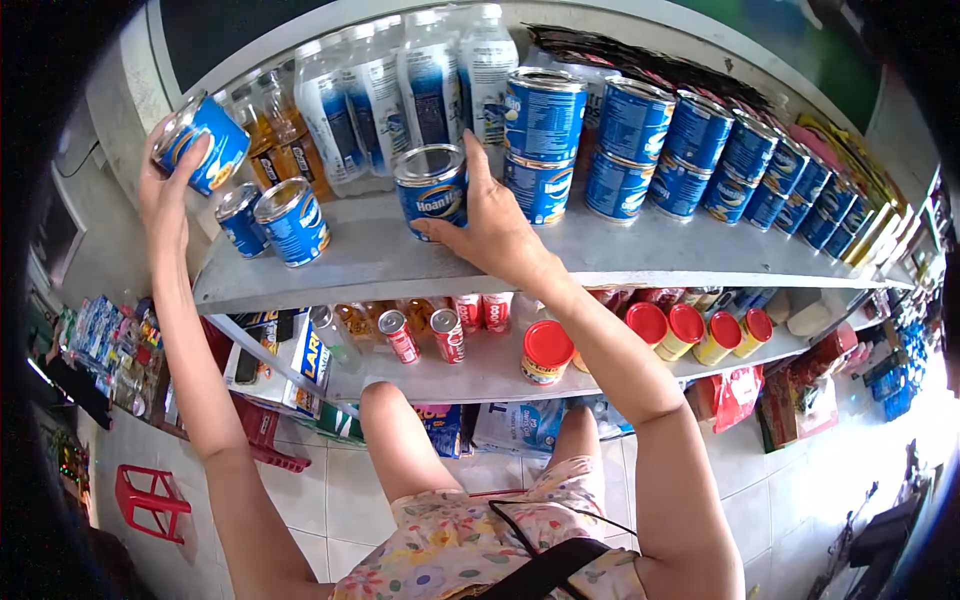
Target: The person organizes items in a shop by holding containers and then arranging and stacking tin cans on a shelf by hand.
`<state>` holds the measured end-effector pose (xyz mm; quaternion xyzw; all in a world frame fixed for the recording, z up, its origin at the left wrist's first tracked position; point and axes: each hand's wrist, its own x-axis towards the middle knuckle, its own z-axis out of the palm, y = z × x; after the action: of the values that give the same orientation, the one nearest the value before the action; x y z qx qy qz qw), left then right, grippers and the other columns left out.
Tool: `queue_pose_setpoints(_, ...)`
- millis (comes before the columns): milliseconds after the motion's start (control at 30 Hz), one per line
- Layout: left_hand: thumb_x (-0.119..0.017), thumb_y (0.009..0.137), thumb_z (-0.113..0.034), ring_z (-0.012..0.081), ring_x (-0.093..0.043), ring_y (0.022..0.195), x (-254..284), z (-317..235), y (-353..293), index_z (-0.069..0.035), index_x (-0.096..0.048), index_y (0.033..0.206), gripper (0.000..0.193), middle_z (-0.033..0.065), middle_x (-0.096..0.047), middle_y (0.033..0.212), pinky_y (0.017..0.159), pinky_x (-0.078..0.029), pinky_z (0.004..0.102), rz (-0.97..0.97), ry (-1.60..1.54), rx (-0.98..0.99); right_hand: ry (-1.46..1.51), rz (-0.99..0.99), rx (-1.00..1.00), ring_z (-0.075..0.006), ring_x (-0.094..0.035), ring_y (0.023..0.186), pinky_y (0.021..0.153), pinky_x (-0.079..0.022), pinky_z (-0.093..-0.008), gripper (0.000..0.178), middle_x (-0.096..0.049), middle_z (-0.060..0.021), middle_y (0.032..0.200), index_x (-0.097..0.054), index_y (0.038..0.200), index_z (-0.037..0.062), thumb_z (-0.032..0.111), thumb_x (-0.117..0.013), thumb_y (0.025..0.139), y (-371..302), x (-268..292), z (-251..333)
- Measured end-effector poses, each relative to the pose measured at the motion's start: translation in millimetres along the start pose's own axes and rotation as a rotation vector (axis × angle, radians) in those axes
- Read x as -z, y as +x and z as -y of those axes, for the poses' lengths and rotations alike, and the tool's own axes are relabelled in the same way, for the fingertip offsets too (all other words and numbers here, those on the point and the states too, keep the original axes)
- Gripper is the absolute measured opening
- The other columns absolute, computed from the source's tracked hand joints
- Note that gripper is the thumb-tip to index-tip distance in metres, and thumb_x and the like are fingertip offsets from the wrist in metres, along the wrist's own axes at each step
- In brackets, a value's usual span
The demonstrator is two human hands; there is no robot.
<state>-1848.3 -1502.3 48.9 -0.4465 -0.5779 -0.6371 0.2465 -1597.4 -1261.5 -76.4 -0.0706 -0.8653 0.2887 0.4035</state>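
At the far left my left hand [168,200] grips a blue tin can [222,150], raised and tilted above the shelf's end. Two more blue cans [292,225] stand on the grey shelf [370,255] just below it. Near the shelf's middle, my right hand [505,230] is closed around the right side of another blue can [432,190], thumb low across its front. To the right of that hand, blue cans [545,115] stand in a long row, stacked two high.
Clear plastic bottles [430,85] and amber bottles [285,130] stand behind the cans. The lower shelf [460,378] holds red drink cans [448,335] and red-lidded tubs [548,350]. A red stool [152,500] is on the tiled floor at left.
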Motion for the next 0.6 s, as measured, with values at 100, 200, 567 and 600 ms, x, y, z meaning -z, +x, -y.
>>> queue_pose_setpoints(100,-0.082,0.068,-0.021,0.0183,-0.058,0.103,-39,-40,-42,-0.003,-0.047,0.130,0.073,0.0134,-0.058,0.115,0.089,-0.048,0.0298,0.257,-0.094,0.008,0.005,-0.032,0.033,-0.0475,-0.052,0.112,0.095,-0.043,-0.0421,0.102,-0.049,-0.0373,0.120,-0.010,0.141,-0.0084,0.031,-0.077,0.075,-1,0,-4)
queue_pose_setpoints(200,-0.083,0.064,-0.015,0.0174,-0.058,0.106,-81,-57,-82,-0.005,-0.047,0.127,0.073,0.0115,-0.059,0.116,0.092,-0.048,0.0310,0.421,-0.115,-0.038,-0.016,-0.050,0.039,-0.0473,-0.054,0.109,0.092,-0.045,-0.0421,0.103,-0.051,-0.0372,0.117,-0.010,0.141,-0.0086,0.031,-0.078,0.075,0,0,-4)
queue_pose_setpoints(567,-0.084,0.067,-0.017,0.0174,-0.060,0.102,-120,5,-124,-0.004,-0.047,0.124,0.069,0.0118,-0.062,0.112,0.091,-0.046,0.0314,0.304,0.085,-0.008,0.004,-0.029,-0.033,-0.0477,-0.055,0.108,0.093,-0.045,-0.0422,0.101,-0.052,-0.0380,0.115,-0.013,0.141,-0.0084,0.029,-0.078,0.073,-1,3,-1)
queue_pose_setpoints(600,-0.084,0.068,-0.018,0.0172,-0.059,0.101,-118,3,-124,-0.004,-0.048,0.124,0.068,0.0115,-0.062,0.112,0.091,-0.046,0.0310,0.304,0.076,0.019,-0.010,-0.083,0.043,-0.0480,-0.055,0.108,0.093,-0.044,-0.0419,0.099,-0.052,-0.0380,0.114,-0.013,0.141,-0.0081,0.028,-0.077,0.074,-1,-2,-4)
